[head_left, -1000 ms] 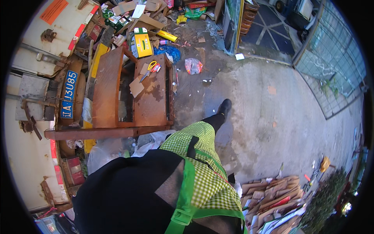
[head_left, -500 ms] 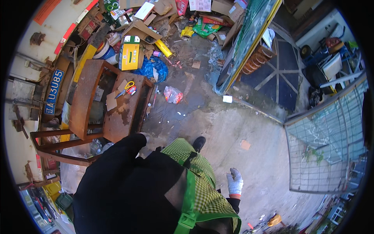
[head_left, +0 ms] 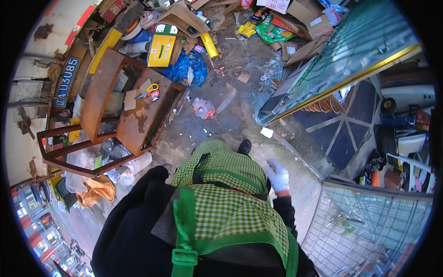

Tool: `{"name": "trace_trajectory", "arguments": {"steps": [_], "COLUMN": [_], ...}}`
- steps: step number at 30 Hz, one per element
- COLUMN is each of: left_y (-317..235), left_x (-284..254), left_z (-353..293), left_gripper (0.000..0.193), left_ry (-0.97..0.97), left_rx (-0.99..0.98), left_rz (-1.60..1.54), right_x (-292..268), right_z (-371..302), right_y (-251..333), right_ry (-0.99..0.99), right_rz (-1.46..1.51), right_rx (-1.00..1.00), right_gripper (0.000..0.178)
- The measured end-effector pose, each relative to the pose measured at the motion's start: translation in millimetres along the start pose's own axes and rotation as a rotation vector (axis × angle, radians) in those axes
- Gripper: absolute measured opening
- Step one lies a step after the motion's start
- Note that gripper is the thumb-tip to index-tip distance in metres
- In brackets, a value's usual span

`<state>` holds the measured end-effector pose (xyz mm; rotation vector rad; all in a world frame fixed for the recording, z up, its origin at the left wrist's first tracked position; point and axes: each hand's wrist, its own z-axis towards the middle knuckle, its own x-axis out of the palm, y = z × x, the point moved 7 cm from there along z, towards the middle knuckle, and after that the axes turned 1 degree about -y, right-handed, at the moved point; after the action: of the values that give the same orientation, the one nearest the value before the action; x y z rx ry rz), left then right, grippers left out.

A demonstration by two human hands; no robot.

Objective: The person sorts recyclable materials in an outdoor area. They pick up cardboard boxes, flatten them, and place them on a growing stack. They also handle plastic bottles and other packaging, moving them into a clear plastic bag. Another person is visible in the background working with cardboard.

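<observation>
My right hand [head_left: 277, 176], in a white glove with an orange cuff, hangs beside my checked green apron [head_left: 240, 203]. Its fingers are loosely bent and slightly apart, with nothing in them, over the bare concrete. My left arm [head_left: 134, 203] shows only as a black sleeve; the hand at its end is hidden. Ahead of that sleeve stands a brown wooden furniture piece [head_left: 102, 87] with an open frame. On its top lie yellow-handled scissors [head_left: 150, 92], next to a scrap of cardboard [head_left: 130, 100].
Cardboard boxes [head_left: 184, 18], a yellow-green carton [head_left: 161, 48] and a blue plastic bag [head_left: 187, 69] heap up ahead. A clear bag with red bits [head_left: 203, 109] lies on the floor. A glass panel [head_left: 355, 55] and a wire-mesh panel [head_left: 364, 226] stand on the right.
My view has turned and shifted, so the furniture, rubbish heap and panels sit differently. My right hand appears higher and nearer the apron. An orange cloth has come into view at the left.
</observation>
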<state>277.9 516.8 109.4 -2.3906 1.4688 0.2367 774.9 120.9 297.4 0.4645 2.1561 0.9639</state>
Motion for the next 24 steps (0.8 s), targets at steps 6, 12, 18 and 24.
{"name": "trace_trajectory", "arguments": {"steps": [6,12,18,24], "left_y": [-1.3,-122.3,-431.0,-699.8], "left_x": [52.4,55.0,-10.2,22.1], "left_z": [-41.0,10.1,119.0,136.3], "left_gripper": [0.022,0.024,0.029,0.043], "left_ry": [-0.007,-0.010,-0.194,0.113], "left_rx": [-0.188,-0.298,-0.137,0.407], "left_rz": [-0.187,-0.217,-0.268,-0.571], "right_x": [14.2,62.1,65.7,58.4], "right_z": [192.1,389.5,573.8,720.8], "right_y": [112.1,147.9,109.3,27.1], "right_ry": [0.292,0.389,0.334,0.176], "right_rz": [0.294,0.254,0.262,0.369], "right_rx": [0.073,0.138,0.354,0.704], "right_gripper": [0.032,0.028,0.028,0.033]}}
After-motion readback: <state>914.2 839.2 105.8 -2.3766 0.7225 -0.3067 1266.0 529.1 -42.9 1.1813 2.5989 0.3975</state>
